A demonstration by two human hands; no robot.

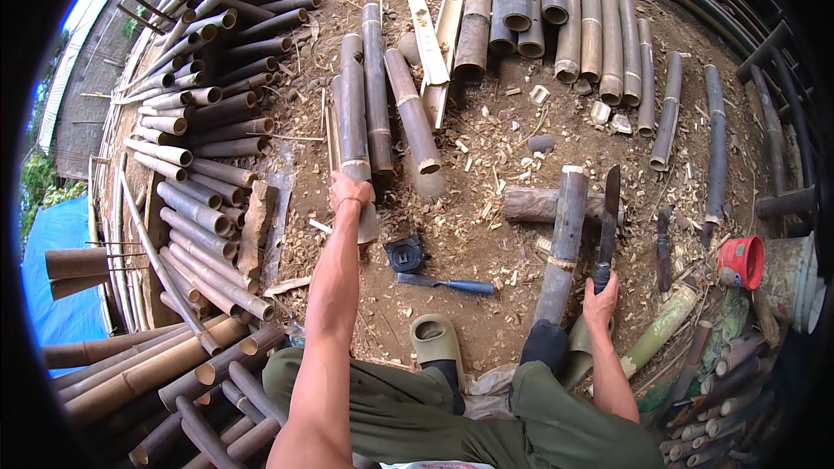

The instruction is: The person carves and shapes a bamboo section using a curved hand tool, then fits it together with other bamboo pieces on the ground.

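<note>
My left hand [349, 190] reaches forward and closes round the near end of a dark bamboo tube [353, 113], which lies on the dirt beside other cut tubes. Part of the fingers is hidden by the tube. In my right hand [600, 299] is the handle of a machete [610, 217], its dark blade pointing away from me. Just left of the blade, another bamboo piece [565, 230] leans over a short log [526, 205], its near end by my right leg. A chisel with a blue handle [465, 287] and a black tape measure [406, 254] lie between my arms.
Stacked bamboo tubes [217, 174] fill the left side. More tubes [591, 30] lie in a row at the back. Split bamboo strips [427, 39] rest near the centre. At right are a red container [741, 262], a sheathed-looking dark tool [664, 247] and a green bamboo piece [658, 330]. Wood chips litter the ground.
</note>
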